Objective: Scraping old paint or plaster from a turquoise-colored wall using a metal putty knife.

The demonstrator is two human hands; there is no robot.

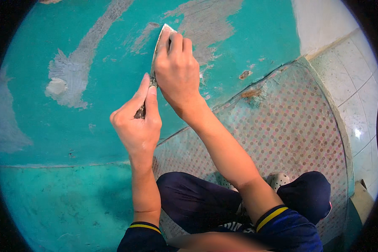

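Observation:
Both of my hands grip one putty knife point(154, 63) that lies slantwise over a teal painted surface point(113, 138). My left hand point(139, 122) is closed around its dark handle, the thumb and a finger pointing up along the neck. Higher up, my right hand point(177, 69) is closed over the blade, with bent fingers pressing near its pale upper end. Most of the blade lies hidden under the right hand. Just right of those fingers begins a scraped grey patch point(203, 29) in the paint.
A long grey strip point(90, 46) runs down the left, ending in a pale lump of filler point(56, 87). Brown debris point(252, 93) lies on the dotted mat point(290, 122) below right. White tiles point(353, 67) border it. My bent knees point(197, 197) are close below.

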